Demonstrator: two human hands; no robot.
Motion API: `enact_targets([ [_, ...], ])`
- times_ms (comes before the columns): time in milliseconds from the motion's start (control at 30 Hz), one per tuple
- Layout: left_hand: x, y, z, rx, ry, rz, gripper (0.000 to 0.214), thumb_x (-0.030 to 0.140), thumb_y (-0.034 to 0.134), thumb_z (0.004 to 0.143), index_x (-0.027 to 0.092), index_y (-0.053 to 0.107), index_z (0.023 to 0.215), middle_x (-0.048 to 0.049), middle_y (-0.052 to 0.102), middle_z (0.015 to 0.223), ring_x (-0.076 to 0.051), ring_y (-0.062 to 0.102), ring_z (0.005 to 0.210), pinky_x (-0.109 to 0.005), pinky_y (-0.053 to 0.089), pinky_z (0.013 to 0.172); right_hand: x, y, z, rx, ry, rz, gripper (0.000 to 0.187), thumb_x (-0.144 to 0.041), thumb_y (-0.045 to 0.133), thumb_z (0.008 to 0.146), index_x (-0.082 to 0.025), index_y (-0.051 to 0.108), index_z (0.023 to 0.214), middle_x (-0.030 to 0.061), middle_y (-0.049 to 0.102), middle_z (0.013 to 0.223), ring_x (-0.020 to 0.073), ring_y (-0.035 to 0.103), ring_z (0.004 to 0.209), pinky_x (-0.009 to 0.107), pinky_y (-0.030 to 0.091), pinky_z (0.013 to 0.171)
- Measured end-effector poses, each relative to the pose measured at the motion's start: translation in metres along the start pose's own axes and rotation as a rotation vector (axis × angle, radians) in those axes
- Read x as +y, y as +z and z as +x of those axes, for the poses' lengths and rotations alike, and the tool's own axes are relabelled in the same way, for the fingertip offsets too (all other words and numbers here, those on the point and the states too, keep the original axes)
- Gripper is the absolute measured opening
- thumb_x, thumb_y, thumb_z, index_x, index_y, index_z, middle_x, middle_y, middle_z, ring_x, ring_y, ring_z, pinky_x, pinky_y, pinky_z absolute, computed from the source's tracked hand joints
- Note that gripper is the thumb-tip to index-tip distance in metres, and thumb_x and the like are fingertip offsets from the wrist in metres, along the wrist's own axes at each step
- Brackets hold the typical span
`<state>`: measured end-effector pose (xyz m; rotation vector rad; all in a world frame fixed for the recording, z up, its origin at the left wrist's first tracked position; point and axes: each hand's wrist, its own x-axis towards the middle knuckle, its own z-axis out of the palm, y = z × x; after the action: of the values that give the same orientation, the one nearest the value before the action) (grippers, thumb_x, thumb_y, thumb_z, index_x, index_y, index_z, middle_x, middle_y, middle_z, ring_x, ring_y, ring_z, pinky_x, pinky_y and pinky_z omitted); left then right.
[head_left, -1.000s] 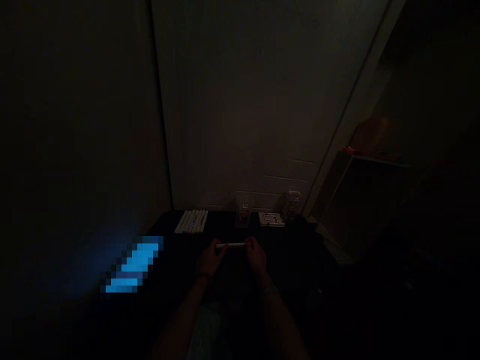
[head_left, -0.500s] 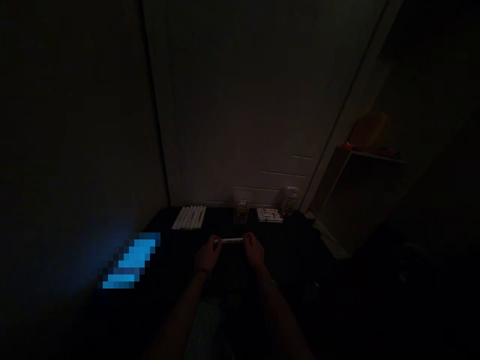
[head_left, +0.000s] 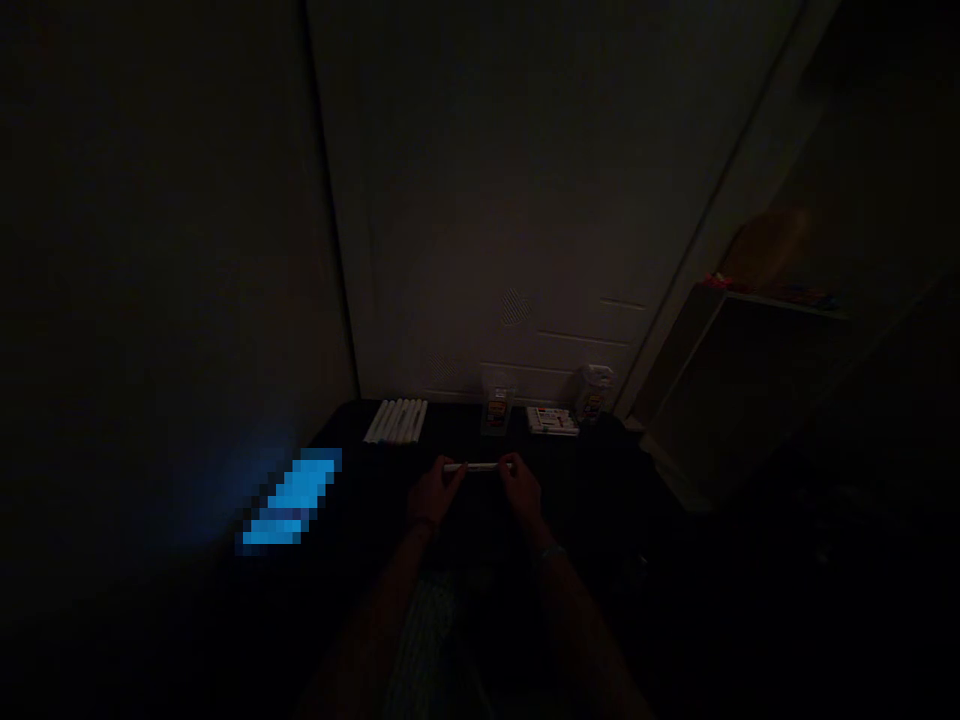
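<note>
A slim white marker (head_left: 482,467) is held level above the dark tabletop, gripped at both ends. My left hand (head_left: 433,495) pinches its left end between thumb and fingers. At the other end, the fingers of my right hand (head_left: 522,490) close round the tip. Beyond my left hand lies a row of several white markers (head_left: 396,421), side by side. A clear plastic package (head_left: 496,408) with a printed label stands behind the held marker. To its right is a flat stack of white markers (head_left: 553,420) with coloured marks, beside a second clear package (head_left: 595,392).
The room is very dark. A glowing blue pixelated screen shape (head_left: 296,497) is at the left of the dark table (head_left: 600,500). A pale wall panel (head_left: 480,200) rises behind the table. At right stands a box-like shelf (head_left: 757,390) with items on top.
The view has shifted, so the scene sits a little further right and higher. Both hands still hold the marker; my left thumb now lies further along it.
</note>
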<state>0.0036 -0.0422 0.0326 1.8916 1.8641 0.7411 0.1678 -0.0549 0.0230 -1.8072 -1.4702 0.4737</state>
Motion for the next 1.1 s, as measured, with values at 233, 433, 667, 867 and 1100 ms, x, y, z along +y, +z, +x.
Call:
enact_targets([
  [233,0.0,0.0001,-0.0007,0.008,0.006,0.063,0.038,0.05,0.026,0.08,0.025,0.047,0.098,-0.002,0.062,0.082,-0.014,0.057,0.074,-0.02,0.032,0.056,0.0014,-0.0031,-0.0002,-0.024,-0.031,0.018,0.032,-0.035,0.022,0.083,-0.029,0.051,0.095,-0.005,0.057,0.09,0.0103,0.051,0.082,0.02,0.035,0.069],
  [433,-0.0041,0.0046,0.0023,0.026,0.028,0.084,0.042,0.052,0.021,0.08,0.025,0.047,0.099,-0.0023,0.062,0.082,-0.015,0.057,0.073,-0.021,0.031,0.055,0.0056,0.0009,0.0004,0.01,-0.028,0.016,0.029,-0.042,0.03,0.08,-0.029,0.051,0.094,-0.0045,0.057,0.085,0.0116,0.051,0.077,0.021,0.035,0.068],
  [667,-0.0034,0.0044,0.0005,0.014,0.02,0.045,0.044,0.056,0.021,0.078,0.026,0.049,0.095,-0.0008,0.061,0.077,-0.013,0.056,0.07,-0.02,0.03,0.053,0.008,0.0006,0.0028,0.013,-0.051,0.046,0.032,-0.035,0.021,0.083,-0.029,0.051,0.093,-0.0058,0.057,0.089,0.011,0.051,0.08,0.021,0.034,0.068],
  [867,-0.0054,0.0052,0.0003,0.027,0.058,0.043,0.046,0.058,0.02,0.077,0.025,0.048,0.095,-0.0006,0.061,0.075,-0.013,0.055,0.068,-0.02,0.03,0.053,0.0083,0.0011,0.0025,0.0,-0.029,0.017,0.03,-0.04,0.025,0.082,-0.029,0.051,0.093,-0.0056,0.057,0.086,0.0112,0.05,0.078,0.021,0.034,0.068],
  [1100,-0.003,0.0048,0.0016,-0.001,0.011,0.1,0.044,0.052,0.02,0.08,0.024,0.047,0.101,-0.0031,0.062,0.084,-0.014,0.057,0.075,-0.021,0.032,0.057,0.0067,-0.0002,0.0025,-0.011,-0.02,-0.001,0.031,-0.039,0.024,0.083,-0.029,0.051,0.095,-0.0052,0.056,0.088,0.0112,0.05,0.08,0.021,0.035,0.068],
])
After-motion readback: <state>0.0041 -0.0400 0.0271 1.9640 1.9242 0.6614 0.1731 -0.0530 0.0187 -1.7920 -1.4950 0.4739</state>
